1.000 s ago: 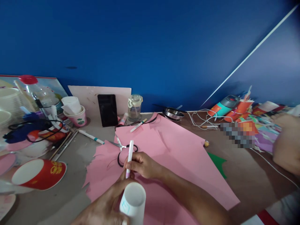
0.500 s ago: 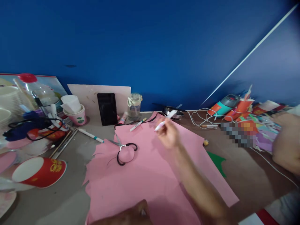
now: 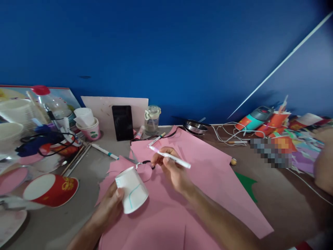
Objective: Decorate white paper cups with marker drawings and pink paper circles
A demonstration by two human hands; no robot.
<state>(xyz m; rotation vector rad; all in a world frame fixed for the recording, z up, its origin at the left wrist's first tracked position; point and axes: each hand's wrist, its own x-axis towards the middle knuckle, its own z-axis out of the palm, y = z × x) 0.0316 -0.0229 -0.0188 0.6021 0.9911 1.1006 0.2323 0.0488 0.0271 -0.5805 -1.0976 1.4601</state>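
My left hand (image 3: 110, 203) grips a white paper cup (image 3: 134, 192) from its left side; the cup is tilted and carries teal drawn lines. In my right hand (image 3: 173, 170) is a white marker (image 3: 174, 159), held across the fingers with its tip pointing left. Below both hands spreads a large sheet of pink paper (image 3: 208, 187) with a ragged left edge. Black-handled scissors (image 3: 140, 163) lie on it between the hands, partly hidden by the cup and my right fingers. Another marker (image 3: 156, 139) rests near the back of the paper.
At left are a red paper cup (image 3: 53, 189) on its side, a pink cup (image 3: 91, 131) and a teal-banded marker (image 3: 105, 151). A black phone (image 3: 122, 123) and a glass jar (image 3: 152, 121) stand at the back. White cables (image 3: 221, 139) and another person's arm (image 3: 324, 163) are at right.
My left hand has come up from the bottom edge, bringing the white cup into view. My right hand has moved lower and left with the marker, which has turned.
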